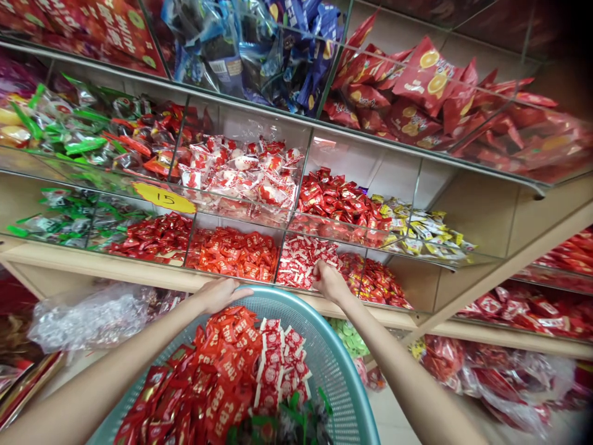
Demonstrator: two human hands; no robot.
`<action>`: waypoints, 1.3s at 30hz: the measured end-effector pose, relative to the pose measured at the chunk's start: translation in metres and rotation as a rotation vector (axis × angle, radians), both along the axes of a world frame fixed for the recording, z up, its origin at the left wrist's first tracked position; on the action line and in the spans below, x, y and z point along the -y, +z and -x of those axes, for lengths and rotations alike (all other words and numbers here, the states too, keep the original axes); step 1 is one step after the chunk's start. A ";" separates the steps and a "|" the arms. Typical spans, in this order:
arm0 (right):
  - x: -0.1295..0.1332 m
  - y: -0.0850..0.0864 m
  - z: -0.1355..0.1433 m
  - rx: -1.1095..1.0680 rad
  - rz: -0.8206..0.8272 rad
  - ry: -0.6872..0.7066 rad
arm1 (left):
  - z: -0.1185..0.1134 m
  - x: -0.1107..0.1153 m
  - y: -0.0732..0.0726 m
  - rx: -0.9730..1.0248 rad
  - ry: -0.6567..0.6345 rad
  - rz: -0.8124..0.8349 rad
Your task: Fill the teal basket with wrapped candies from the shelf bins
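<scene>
A teal plastic basket holds red wrapped candies, red-and-white candies and some dark and green ones. My left hand grips the basket's far rim, with fingers closed over it. To its right, my right hand reaches to the front of the bottom shelf compartment of red-and-white candies. Its fingers are curled together at the candies' edge; whatever lies between them is hidden.
Glass-divided shelves of wrapped candy rise in front, with a yellow price tag reading 15. Clear plastic bags lie below at the left. More bagged goods sit at the lower right.
</scene>
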State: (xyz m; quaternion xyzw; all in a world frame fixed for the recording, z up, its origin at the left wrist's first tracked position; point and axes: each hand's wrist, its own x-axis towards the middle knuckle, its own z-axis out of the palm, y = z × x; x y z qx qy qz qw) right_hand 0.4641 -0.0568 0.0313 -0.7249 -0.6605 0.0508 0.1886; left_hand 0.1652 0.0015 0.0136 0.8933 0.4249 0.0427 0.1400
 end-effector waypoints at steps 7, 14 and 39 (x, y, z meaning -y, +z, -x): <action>0.006 0.003 -0.003 -0.018 -0.107 0.025 | 0.000 -0.002 -0.002 -0.013 -0.012 -0.008; 0.056 0.027 0.024 -0.173 -0.247 0.135 | 0.001 -0.003 -0.004 -0.038 -0.039 -0.039; 0.105 0.002 0.064 -0.127 0.100 0.277 | 0.001 -0.005 -0.008 -0.027 -0.043 -0.044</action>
